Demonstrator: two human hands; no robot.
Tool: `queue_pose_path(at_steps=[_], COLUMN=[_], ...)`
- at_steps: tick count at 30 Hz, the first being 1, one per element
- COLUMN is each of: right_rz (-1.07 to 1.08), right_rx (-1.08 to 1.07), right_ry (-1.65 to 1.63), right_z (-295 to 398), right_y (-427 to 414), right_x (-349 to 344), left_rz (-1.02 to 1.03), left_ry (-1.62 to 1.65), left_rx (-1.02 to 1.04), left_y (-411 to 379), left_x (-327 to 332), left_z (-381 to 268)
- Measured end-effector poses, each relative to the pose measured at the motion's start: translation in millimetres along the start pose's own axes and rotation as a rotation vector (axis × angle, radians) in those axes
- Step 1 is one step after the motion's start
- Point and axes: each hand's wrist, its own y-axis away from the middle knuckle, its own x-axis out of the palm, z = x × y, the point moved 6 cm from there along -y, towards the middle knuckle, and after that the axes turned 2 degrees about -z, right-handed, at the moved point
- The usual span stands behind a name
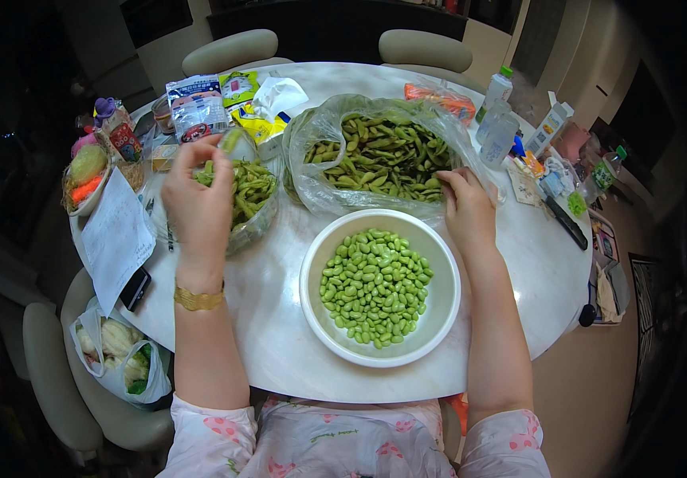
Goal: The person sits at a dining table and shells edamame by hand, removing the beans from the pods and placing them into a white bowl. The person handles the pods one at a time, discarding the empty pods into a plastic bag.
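My left hand pinches a green soybean pod between thumb and fingers. It is raised over a clear plastic container filled with pod shells. At the right side of an opened clear plastic bag is my right hand, its fingertips among the whole soybean pods. Whether those fingers grip a pod cannot be made out. Between my forearms stands a round white bowl with many shelled green soybeans in it.
Snack packets and tissues lie back left on the marble table. A written paper sheet overlaps a phone at the left edge. Bottles and a black-handled knife are at the right.
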Motion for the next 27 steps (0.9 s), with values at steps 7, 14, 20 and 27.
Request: queue_pose_path(at_steps=[7, 14, 20, 27], right_rz=[-0.043, 0.136, 0.522, 0.719], right_rx=[-0.003, 0.341, 0.428, 0.529], right_ry=[-0.211, -0.953, -1.485, -1.630], right_z=[8.4, 15.1, 61.0, 84.5], right_y=[-1.6, -1.2, 14.6, 26.8], right_x=[-6.4, -4.6, -6.0, -1.2], left_rz=[-0.039, 0.212, 0.720, 0.862], left_ry=[-0.095, 0.404, 0.826, 1.248], left_rx=[0.020, 0.063, -0.187, -0.611], left_y=[-10.9, 19.9, 73.5, 88.8], left_x=[-9.9, 27.7, 68.0, 76.1], left_z=[15.2, -29.4, -71.4, -69.7])
